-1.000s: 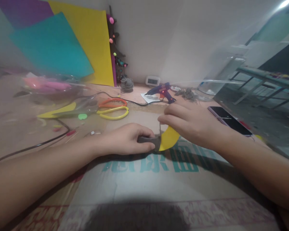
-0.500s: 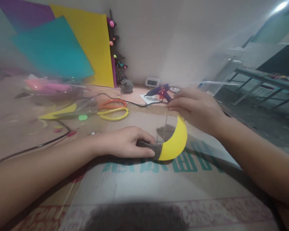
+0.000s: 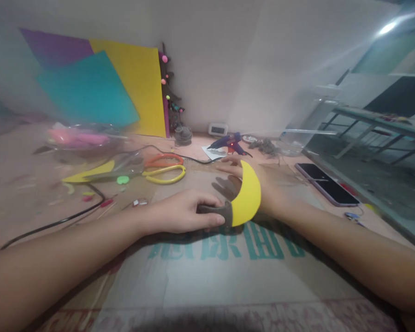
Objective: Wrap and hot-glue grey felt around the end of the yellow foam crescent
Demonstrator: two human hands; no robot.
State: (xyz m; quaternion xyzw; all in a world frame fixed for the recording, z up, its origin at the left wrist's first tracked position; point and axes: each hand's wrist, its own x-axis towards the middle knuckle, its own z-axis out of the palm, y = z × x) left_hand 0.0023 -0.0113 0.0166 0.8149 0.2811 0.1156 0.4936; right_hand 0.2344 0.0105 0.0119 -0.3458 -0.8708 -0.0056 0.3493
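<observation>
My left hand (image 3: 185, 212) is closed, thumb and fingers pinching a dark grey-brown strip (image 3: 227, 213) at the lower end of a yellow crescent (image 3: 251, 196). The strip covers that end of the crescent, which is held just over the printed sheet. Behind the crescent is my right hand (image 3: 267, 189), partly hidden by it. Its fingers reach out to the left past the crescent's upper tip, apart from one another. I see nothing gripped in them. A glue gun (image 3: 231, 142) with a small red light lies beyond the right hand.
Scissors (image 3: 166, 174) with orange and yellow handles lie left, near a black cord (image 3: 55, 226) and yellow scrap. A phone (image 3: 327, 184) lies right. Colored sheets (image 3: 90, 92) and a decorated dark branch (image 3: 169, 92) stand against the wall. A small white clock-like device (image 3: 218, 129) sits behind.
My right hand has moved down and left from above the crescent to behind it. The thin strand that ran from its fingers to the strip no longer shows. My left hand keeps its grip.
</observation>
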